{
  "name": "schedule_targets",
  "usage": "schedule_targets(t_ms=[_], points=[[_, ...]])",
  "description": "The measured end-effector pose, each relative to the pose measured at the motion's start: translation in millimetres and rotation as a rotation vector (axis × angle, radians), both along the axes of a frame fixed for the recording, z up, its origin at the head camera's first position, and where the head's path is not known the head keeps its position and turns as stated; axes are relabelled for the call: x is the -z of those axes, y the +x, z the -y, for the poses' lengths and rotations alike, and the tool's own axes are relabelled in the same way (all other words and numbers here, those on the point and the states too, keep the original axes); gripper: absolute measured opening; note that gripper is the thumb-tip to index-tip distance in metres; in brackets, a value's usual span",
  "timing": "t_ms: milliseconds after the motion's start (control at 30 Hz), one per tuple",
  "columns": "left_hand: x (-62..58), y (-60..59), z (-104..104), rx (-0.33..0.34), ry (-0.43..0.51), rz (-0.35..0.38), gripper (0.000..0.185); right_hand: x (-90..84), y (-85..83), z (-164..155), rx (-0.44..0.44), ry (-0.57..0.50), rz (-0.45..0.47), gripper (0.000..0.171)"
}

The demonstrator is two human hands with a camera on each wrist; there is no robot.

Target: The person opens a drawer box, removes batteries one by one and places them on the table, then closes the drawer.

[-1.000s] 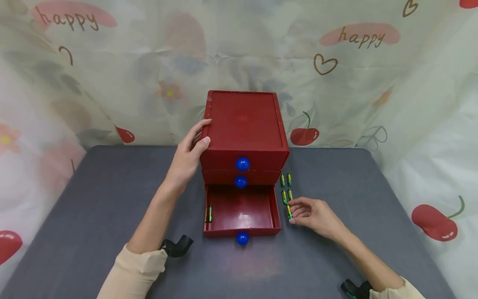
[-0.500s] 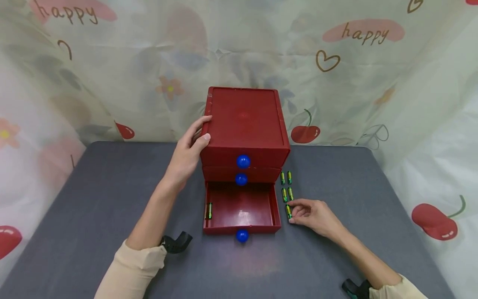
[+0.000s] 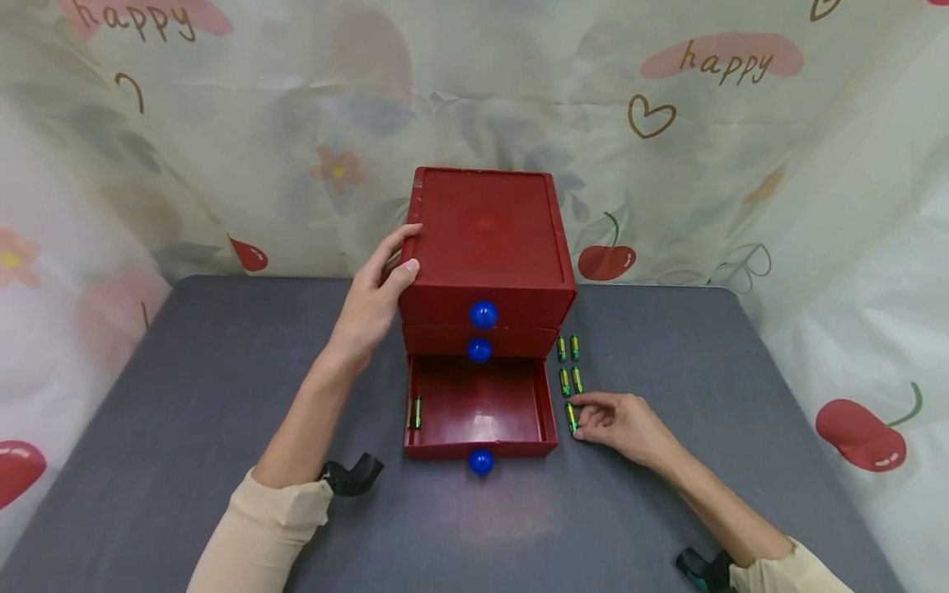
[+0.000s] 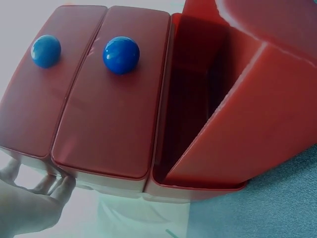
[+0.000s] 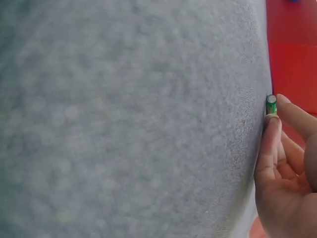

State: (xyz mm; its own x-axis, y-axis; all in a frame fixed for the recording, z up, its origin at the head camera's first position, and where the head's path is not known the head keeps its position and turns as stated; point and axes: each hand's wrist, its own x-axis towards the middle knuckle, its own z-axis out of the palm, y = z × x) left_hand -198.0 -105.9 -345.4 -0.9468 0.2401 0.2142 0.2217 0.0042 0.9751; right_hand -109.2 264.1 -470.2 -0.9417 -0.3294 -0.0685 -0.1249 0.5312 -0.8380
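A red drawer cabinet (image 3: 485, 235) stands on the table, its bottom drawer (image 3: 474, 451) pulled out. One green-and-yellow battery (image 3: 418, 413) lies along the left wall inside that drawer. My left hand (image 3: 368, 309) rests against the cabinet's left side, thumb near the front top corner; in the left wrist view its fingers (image 4: 62, 191) touch the side. To the right of the drawer, my right hand (image 3: 623, 424) pinches another battery (image 3: 571, 417) end to end between thumb and finger, down at the table. Several more batteries (image 3: 565, 381) lie just behind it in two columns.
Two upper drawers are closed, with blue knobs (image 3: 484, 315) on their fronts; a third knob (image 3: 480, 462) is on the open drawer. The grey table (image 3: 222, 395) meets a printed curtain (image 3: 296, 123) at its back edge.
The head view has tilted slightly, so the scene sits higher. The pinched battery has shifted a little left and away from those behind it. My left hand has stayed on the cabinet.
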Motion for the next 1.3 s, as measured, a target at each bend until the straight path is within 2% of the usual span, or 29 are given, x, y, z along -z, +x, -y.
schedule_targets(t_ms=[200, 333, 667, 967, 1300], points=[[1.5, 0.5, 1, -0.004, 0.002, -0.001, 0.047, 2.0, -0.3, -2, 0.026, -0.029, 0.027, 0.041], [2.5, 0.9, 2, -0.005, -0.001, -0.001, 0.047, 1.5, 0.6, -6, 0.033, -0.062, 0.012, 0.041], [4.6, 3.7, 3, -0.007, 0.002, 0.002, 0.048, -22.7, 3.1, 10, 0.019, -0.143, -0.049, 0.042], [4.9, 2.0, 4, -0.018, -0.018, 0.0, 0.047, -47.7, -0.2, 41, -0.069, -0.23, -0.039, 0.036], [0.9, -1.5, 2, 0.004, -0.025, 0.0, 0.045, -61.5, -10.5, 68, -0.141, -0.225, -0.039, 0.031]])
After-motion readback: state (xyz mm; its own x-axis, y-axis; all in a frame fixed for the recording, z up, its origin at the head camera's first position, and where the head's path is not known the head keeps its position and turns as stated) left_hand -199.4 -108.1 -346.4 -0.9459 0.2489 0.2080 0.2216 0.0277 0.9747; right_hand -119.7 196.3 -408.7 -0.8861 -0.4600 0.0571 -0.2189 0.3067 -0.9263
